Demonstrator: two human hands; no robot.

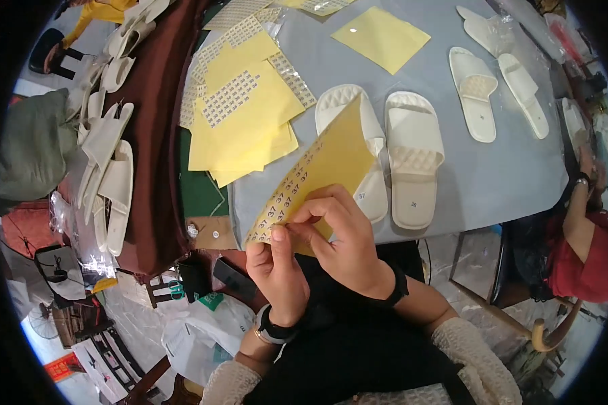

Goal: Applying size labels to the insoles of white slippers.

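So we've got both hands on one yellow sticker sheet [331, 165], which sits dead centre, tilted up over the near edge of the grey table [507, 175]. Our left hand [277, 270] pinches the sheet's bottom corner at about 7 o'clock of it, thumb on the strip of little stickers. Our right hand [338, 236] is closed on the same edge just beside it, fingertips picking at a sticker. The hands are touching. Behind the sheet, at 1 o'clock, a pair of white slippers [412, 155] lies flat. More yellow sheets [243, 115] are piled at 10 o'clock, and another slipper pair [493, 94] at 2 o'clock.
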